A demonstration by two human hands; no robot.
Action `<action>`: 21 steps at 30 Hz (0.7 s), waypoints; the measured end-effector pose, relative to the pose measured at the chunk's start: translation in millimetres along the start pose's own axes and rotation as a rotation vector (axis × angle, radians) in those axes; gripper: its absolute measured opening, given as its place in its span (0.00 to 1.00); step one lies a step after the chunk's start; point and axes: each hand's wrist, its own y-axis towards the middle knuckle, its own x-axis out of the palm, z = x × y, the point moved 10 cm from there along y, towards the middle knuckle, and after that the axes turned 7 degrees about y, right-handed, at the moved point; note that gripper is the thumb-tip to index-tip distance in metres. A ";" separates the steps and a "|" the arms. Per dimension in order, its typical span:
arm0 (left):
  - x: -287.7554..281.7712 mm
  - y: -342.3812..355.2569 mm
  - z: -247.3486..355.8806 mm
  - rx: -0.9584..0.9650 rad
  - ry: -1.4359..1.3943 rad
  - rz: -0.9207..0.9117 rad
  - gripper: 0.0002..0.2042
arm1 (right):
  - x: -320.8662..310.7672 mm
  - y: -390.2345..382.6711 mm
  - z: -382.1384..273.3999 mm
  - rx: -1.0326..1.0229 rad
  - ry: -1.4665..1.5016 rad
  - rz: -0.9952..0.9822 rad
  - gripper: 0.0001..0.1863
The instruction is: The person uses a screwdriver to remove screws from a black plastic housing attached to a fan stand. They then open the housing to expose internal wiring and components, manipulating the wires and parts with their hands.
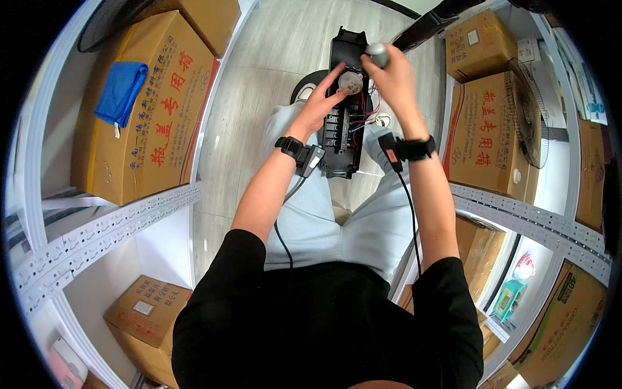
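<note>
A long black plastic housing with a row of components and red and blue wires lies between my legs. A translucent round part sits in its upper half. My left hand grips this part at that spot, fingers and thumb curved around it. My right hand, just right of the housing, is closed on a grey cylindrical object; its lower end is hidden by my fingers. Black bands with boxy devices and cables are on both wrists.
Metal shelving flanks me on both sides, holding cardboard boxes. A folded blue cloth rests on the left box. A wire fan guard leans at the right. A dark upright post stands at the back right.
</note>
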 end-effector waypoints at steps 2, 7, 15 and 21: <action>-4.7 -2.9 -4.7 -0.030 -0.072 0.054 0.35 | -24.7 -9.3 6.1 0.163 0.145 -0.005 0.19; -29.3 6.1 -53.8 -0.208 -0.173 0.161 0.32 | -92.9 -25.9 -47.3 -0.002 -0.231 0.087 0.22; -32.2 4.0 -42.6 -0.166 -0.140 0.286 0.30 | -121.7 -44.4 -48.5 0.065 0.139 0.254 0.15; -34.9 6.0 -51.2 -0.194 -0.117 0.261 0.33 | -90.1 -47.3 -38.5 0.056 0.173 0.198 0.14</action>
